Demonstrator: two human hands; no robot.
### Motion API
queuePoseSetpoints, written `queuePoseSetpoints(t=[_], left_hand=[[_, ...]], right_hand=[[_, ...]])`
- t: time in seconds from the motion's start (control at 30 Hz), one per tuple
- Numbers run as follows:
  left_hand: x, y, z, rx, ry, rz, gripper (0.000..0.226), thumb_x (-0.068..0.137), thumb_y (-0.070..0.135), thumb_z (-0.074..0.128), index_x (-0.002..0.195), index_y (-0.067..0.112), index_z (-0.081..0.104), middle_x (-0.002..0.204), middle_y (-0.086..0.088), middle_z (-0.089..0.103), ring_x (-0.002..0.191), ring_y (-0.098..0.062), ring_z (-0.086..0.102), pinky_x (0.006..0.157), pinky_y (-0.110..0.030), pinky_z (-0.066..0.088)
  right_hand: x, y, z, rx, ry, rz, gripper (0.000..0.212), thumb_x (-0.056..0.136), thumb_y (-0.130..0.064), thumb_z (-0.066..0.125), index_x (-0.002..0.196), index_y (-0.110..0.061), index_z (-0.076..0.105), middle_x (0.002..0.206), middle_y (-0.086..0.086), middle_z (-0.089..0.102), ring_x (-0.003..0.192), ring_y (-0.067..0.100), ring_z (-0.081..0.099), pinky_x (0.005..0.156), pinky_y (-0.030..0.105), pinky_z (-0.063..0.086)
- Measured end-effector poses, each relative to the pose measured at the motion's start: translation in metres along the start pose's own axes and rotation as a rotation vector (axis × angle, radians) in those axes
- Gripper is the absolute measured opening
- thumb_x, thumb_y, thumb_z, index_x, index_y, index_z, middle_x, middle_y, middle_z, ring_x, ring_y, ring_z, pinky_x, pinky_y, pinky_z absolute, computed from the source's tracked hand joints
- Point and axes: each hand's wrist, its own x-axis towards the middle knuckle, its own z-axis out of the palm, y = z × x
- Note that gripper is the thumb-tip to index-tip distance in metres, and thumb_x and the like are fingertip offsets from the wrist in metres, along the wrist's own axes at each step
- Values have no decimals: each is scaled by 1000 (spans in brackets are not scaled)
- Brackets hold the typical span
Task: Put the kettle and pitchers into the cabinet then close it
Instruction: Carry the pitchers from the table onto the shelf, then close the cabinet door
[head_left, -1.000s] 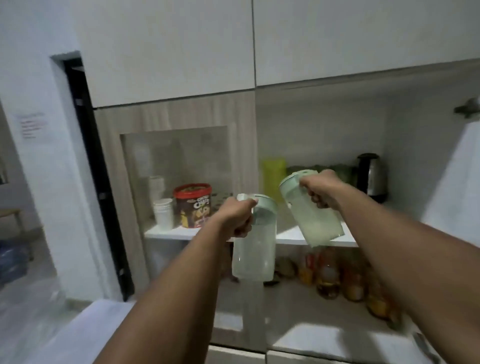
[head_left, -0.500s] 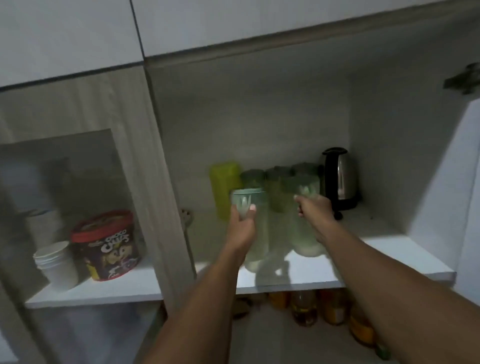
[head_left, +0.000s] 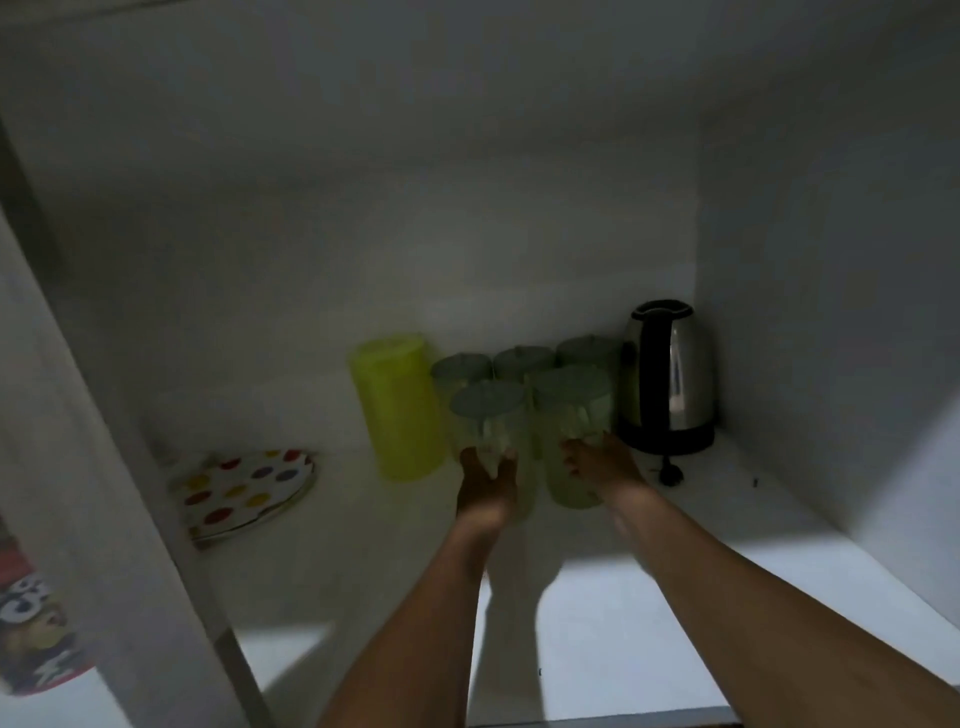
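Both arms reach deep into the open cabinet. My left hand (head_left: 485, 480) grips a clear pitcher with a pale green lid (head_left: 485, 410) that stands on the white shelf (head_left: 649, 597). My right hand (head_left: 605, 467) grips a second green-lidded pitcher (head_left: 574, 410) beside it. Three more such pitchers (head_left: 522, 358) stand in a row right behind them. A steel kettle with a black handle (head_left: 670, 379) stands in the back right corner, just right of my right hand.
A tall yellow-green container (head_left: 397, 405) stands left of the pitchers. A polka-dot plate (head_left: 244, 488) lies at the shelf's left. The cabinet divider (head_left: 130, 467) rises at the left, with a printed tub (head_left: 31, 623) beyond it. The right wall (head_left: 831, 312) is close to the kettle.
My view has moved closer and up into the cabinet. Both hands carried the two pitchers from outside onto the shelf, and they now stand in front of the back row.
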Motion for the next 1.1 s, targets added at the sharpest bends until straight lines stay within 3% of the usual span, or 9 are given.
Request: queuePoseSetpoints(t=[0.1, 0.2, 0.4, 0.5, 0.6, 0.67, 0.8, 0.9, 1.1], left_hand=[[-9, 9, -9, 16, -14, -5, 78, 83, 56, 66, 140, 23, 24, 146, -12, 43, 119, -40, 56, 94, -55, 53], [-27, 12, -23, 53, -29, -47, 64, 82, 49, 73, 119, 29, 25, 135, -14, 39, 111, -35, 54, 87, -48, 56], [-86, 25, -53, 165, -61, -17, 89, 82, 35, 76, 144, 26, 14, 138, -15, 38, 115, -37, 52, 96, -51, 53], [-133, 36, -68, 148, -70, 82, 79, 83, 32, 76, 142, 19, 25, 136, -13, 49, 116, -34, 55, 99, -48, 51], [-192, 45, -79, 119, -162, 153, 74, 90, 23, 72, 146, 17, 25, 145, -15, 45, 121, -31, 52, 95, -36, 50], [-235, 46, -82, 131, -230, 205, 74, 92, 21, 69, 149, 19, 22, 151, -14, 38, 121, -28, 51, 85, -27, 48], [-315, 44, -75, 180, -295, 315, 73, 90, 24, 69, 149, 20, 26, 153, -14, 37, 130, -29, 46, 103, -37, 45], [-373, 54, -61, 210, -375, 367, 73, 90, 28, 68, 149, 22, 27, 150, -14, 42, 129, -31, 49, 101, -40, 48], [-488, 120, -4, 187, -459, 634, 67, 87, 31, 66, 145, 22, 35, 146, -8, 43, 126, -26, 50, 104, -41, 46]], right_hand=[[-23, -15, 1, -93, -25, 42, 54, 85, -32, 69, 130, -7, 56, 121, 13, 65, 98, 25, 61, 65, 27, 43], [-40, -22, -8, -216, -1, 76, 69, 90, -33, 65, 147, -9, 36, 144, 12, 47, 119, 30, 53, 76, 31, 42], [-110, -34, -34, -207, -44, 102, 61, 87, -36, 65, 141, -16, 42, 131, 6, 54, 109, 25, 57, 78, 36, 46], [-166, -43, -50, -260, -84, 53, 58, 85, -39, 68, 135, -16, 48, 129, 6, 56, 107, 22, 58, 76, 37, 48], [-235, -53, -68, -259, -67, -19, 42, 89, -34, 67, 124, -15, 54, 124, 5, 55, 106, 21, 56, 77, 37, 47], [-284, -54, -82, -236, -26, -45, 31, 89, -32, 67, 114, -18, 56, 117, 4, 55, 103, 20, 56, 76, 37, 47], [-377, -46, -118, -236, 80, -75, 19, 89, -30, 68, 101, -23, 55, 112, 5, 59, 102, 22, 59, 79, 38, 49], [-442, -49, -157, -226, 182, -112, 21, 88, -28, 68, 105, -20, 58, 108, 7, 62, 106, 26, 61, 85, 40, 50], [-557, -81, -268, -361, 560, -297, 7, 83, -23, 68, 88, -20, 65, 87, 2, 69, 83, 24, 67, 72, 36, 54]])
